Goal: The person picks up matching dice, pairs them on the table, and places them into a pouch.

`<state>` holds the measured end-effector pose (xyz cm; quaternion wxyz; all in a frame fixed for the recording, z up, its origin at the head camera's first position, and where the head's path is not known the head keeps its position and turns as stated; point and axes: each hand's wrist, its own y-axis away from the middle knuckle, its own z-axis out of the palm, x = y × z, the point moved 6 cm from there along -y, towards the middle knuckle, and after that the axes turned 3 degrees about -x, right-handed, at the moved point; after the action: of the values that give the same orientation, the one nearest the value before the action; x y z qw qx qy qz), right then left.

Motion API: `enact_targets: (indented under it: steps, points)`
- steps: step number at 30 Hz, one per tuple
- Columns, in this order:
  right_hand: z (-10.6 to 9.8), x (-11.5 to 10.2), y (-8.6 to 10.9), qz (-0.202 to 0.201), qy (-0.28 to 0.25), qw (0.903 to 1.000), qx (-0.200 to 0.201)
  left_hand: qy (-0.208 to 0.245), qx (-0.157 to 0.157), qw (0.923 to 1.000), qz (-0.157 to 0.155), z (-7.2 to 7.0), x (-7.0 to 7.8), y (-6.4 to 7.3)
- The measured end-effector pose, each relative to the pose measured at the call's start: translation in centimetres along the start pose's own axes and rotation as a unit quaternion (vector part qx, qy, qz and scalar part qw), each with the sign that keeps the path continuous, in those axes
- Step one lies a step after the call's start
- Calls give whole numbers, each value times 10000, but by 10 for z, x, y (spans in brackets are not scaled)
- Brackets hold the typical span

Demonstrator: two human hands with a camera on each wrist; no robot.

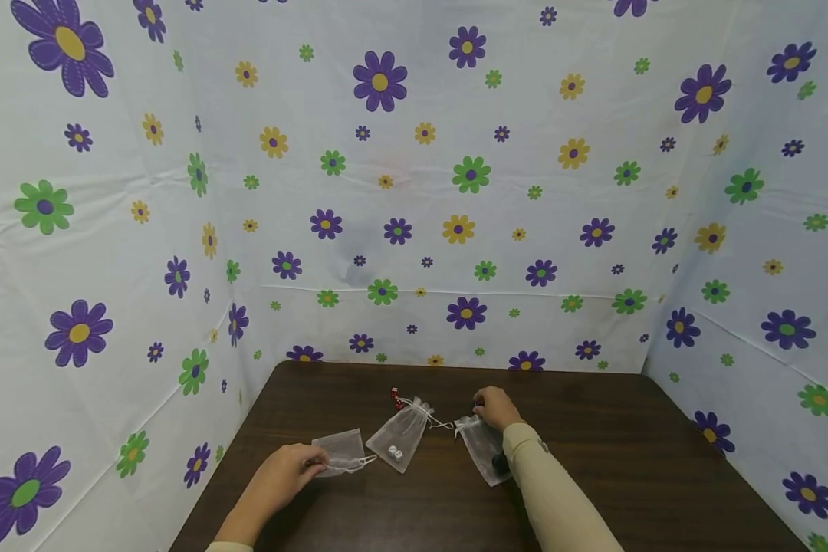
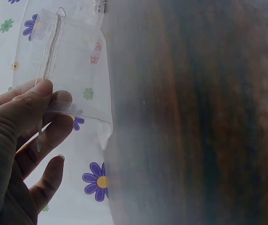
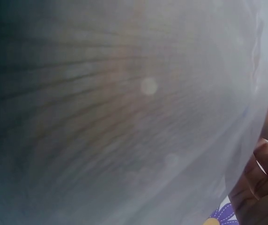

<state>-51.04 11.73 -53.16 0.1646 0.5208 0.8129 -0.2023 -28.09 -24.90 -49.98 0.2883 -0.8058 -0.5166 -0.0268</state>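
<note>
"Middle pouch (image 1: 412,428) as our dial's centre: who's busy?"

"Left hand (image 1: 286,471), out at eight o'clock! Thumb and fingertips nip the left pouch (image 1: 341,445) by its drawstring edge (image 2: 52,47), spare fingers loosely parted. That pouch sits just under nine."

"And across the table (image 1: 628,429)?"

"Right hand (image 1: 500,408), between two and three, fingers bent down at the mouth of the right pouch (image 1: 479,445), which lies just past three. Whether they have hold of anything, I can't tell: blurred mesh (image 3: 171,117) fills the right wrist view."

"Which step, then?"

"Work at that right-hand mouth, I'd judge. There's a dark shape (image 1: 501,464) at the near end, too murky to name."

"Rest of the dial?"

"White dice (image 1: 395,452) inside the middle pouch, down at six; red dice (image 1: 397,399) outside, near its neck, up at twelve."

"And the next move calls for?"

"A well-spread mouth, I'd say, and light fingertips; mesh this thin looks likely to crumple or snag."
</note>
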Motion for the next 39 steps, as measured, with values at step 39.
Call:
enact_targets:
  steps: [39]
  points:
    - [-15,-19,1,-141,-1,9979,634,-78,91,9999,-1,-2,-1,-2]
